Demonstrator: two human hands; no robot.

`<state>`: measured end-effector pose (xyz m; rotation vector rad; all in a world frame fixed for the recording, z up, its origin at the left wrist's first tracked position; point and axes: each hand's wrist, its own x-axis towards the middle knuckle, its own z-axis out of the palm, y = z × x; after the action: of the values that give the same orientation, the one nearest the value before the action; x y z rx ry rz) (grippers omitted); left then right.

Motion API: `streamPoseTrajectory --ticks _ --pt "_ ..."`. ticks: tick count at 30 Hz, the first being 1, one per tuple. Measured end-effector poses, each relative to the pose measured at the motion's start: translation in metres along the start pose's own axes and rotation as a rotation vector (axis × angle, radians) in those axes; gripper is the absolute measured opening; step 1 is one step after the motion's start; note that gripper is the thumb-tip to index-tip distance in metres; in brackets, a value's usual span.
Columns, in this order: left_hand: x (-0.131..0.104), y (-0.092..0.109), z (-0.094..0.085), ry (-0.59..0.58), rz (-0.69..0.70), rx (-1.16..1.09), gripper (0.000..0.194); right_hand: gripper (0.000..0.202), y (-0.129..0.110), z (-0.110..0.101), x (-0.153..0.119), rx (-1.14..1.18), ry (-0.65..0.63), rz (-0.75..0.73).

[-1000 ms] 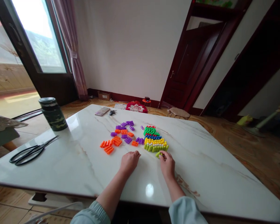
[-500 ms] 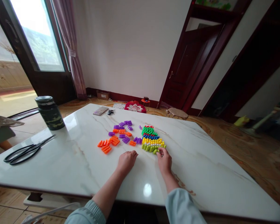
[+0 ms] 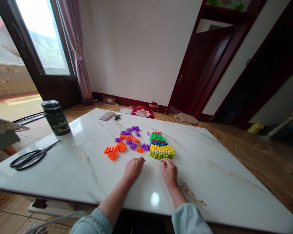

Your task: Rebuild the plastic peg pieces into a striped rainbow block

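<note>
On the white marble-patterned table, my left hand (image 3: 134, 168) rests closed, fingertips bunched; whatever it may hold is hidden. My right hand (image 3: 170, 172) is just below a row of olive-green pieces (image 3: 158, 155), loosely curled, with a small gap between thumb and forefinger and nothing seen in it. Above that row, small pegs stand packed in coloured bands: white, yellow pegs (image 3: 161, 148), blue pegs (image 3: 158, 143), red and green pegs (image 3: 157, 136). Left of them lie purple pieces (image 3: 133, 147) and orange pieces (image 3: 113, 156) in small groups. One purple piece lies apart by the green pegs.
Black-handled scissors (image 3: 35, 157) lie at the table's left, near a camouflage-patterned flask (image 3: 56, 118). A phone (image 3: 106, 116) and keys (image 3: 117, 117) are at the far edge. Beyond the table are a stool (image 3: 187, 119) and a red floral item (image 3: 143, 112) near the wall.
My right hand has drawn back slightly from the olive-green pieces, and the piece at its fingertips now stands in their row. My left hand stays in place. The view has shifted slightly.
</note>
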<state>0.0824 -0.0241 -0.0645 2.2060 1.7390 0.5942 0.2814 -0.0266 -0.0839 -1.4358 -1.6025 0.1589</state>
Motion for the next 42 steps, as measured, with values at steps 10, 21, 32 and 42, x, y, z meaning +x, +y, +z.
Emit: streamPoseTrajectory --ticks 10,21,32,42 --pt "0.001 -0.004 0.004 0.124 -0.058 -0.152 0.026 0.046 -0.068 0.042 -0.023 0.096 -0.338 -0.045" --pt "0.003 -0.008 0.005 0.198 -0.061 -0.232 0.03 0.041 -0.064 0.037 -0.023 0.167 -0.41 -0.149" --pt "0.006 -0.015 0.01 0.275 -0.011 -0.287 0.028 0.021 -0.056 0.031 -0.023 0.251 -0.28 -0.084" --pt "0.008 -0.019 0.015 0.275 0.026 -0.31 0.028 0.021 0.052 -0.041 -0.001 -0.088 0.071 0.192"
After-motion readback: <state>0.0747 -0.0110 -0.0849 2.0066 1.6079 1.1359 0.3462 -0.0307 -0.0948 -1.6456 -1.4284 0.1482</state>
